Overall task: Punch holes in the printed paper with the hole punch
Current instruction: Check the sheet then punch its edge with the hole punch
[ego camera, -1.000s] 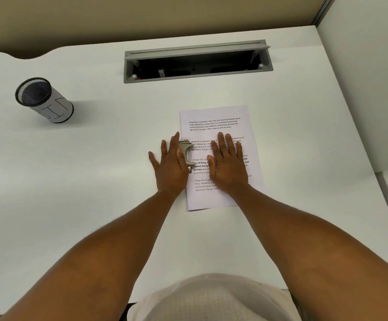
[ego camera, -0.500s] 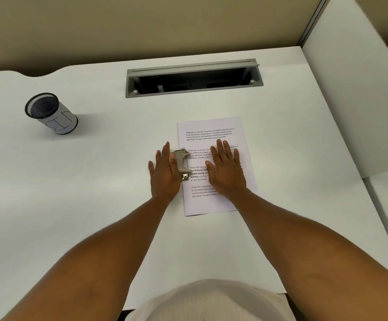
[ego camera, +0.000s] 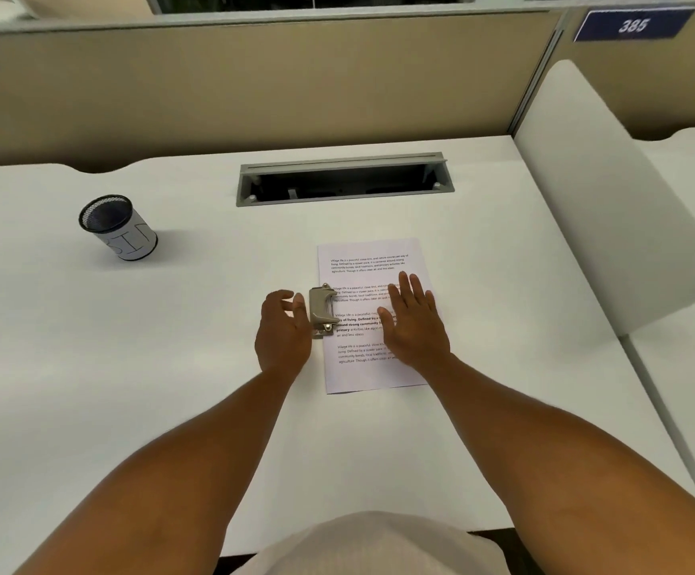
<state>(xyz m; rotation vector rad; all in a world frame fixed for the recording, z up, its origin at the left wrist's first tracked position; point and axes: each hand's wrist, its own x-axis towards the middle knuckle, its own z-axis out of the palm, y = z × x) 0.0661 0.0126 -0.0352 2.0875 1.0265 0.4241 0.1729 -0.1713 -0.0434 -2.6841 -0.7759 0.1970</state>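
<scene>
Paper [ego camera: 372,313] lies on white desk [ego camera: 171,367] under flat right hand [ego camera: 414,325]; left hand [ego camera: 283,329] loosely curled, empty.

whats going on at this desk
A person at a white desk is punching holes in a printed paper. A metal hole punch sits on the sheet's left edge. The right hand lies flat on the paper with straight fingers. The left hand is just beside the punch, fingers loosely curled and holding nothing. A mesh pen cup stands at the far left.
</scene>
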